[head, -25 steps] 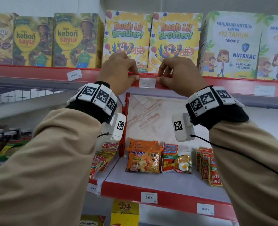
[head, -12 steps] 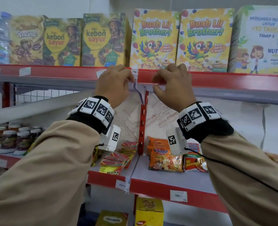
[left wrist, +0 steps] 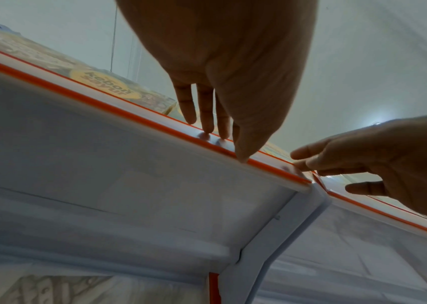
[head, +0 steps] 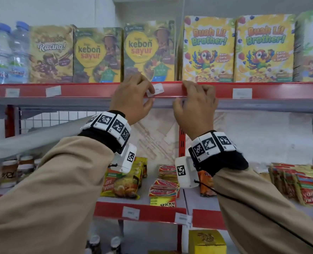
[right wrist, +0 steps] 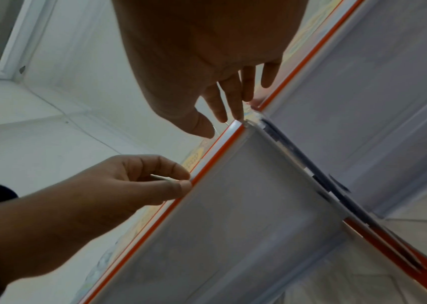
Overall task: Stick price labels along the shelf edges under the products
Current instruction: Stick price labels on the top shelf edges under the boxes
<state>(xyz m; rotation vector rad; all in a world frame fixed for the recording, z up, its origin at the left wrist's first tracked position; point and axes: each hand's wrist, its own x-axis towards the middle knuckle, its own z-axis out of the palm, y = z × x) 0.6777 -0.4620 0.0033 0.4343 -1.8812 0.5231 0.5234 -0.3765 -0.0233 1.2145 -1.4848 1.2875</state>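
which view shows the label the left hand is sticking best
The head view: the white label faces the camera on the red shelf edge, at the left hand. The right wrist view shows only its thin edge; the left wrist view hides it.

Both arms raised; left hand pinching, right hand loosely curled.
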